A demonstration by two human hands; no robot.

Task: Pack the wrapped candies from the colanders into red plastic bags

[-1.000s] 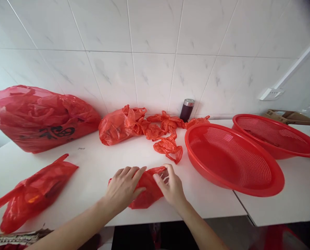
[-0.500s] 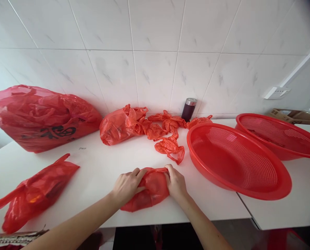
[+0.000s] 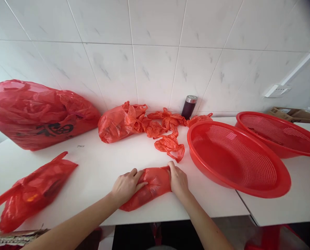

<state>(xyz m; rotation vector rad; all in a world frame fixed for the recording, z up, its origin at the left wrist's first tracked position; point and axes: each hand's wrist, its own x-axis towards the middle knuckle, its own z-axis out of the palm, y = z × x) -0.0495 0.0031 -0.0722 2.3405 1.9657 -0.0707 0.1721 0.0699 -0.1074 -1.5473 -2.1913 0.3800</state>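
Note:
A small red plastic bag (image 3: 151,187) with something inside lies on the white table (image 3: 100,173) near its front edge. My left hand (image 3: 126,185) grips the bag's left side with curled fingers. My right hand (image 3: 178,180) is closed on the bag's right end. The bag is bunched between both hands.
Several crumpled red bags (image 3: 167,144) lie behind, with a fuller one (image 3: 117,123) and a large printed bag (image 3: 37,114) at the left. Another filled bag (image 3: 32,189) lies front left. Two red perforated baskets (image 3: 235,159) (image 3: 279,133) stand at the right; a dark flask (image 3: 188,107) by the tiled wall.
My hands went from loosely spread over the bag to closed on its two ends, squeezing it into a tighter bundle. The bag shifted slightly.

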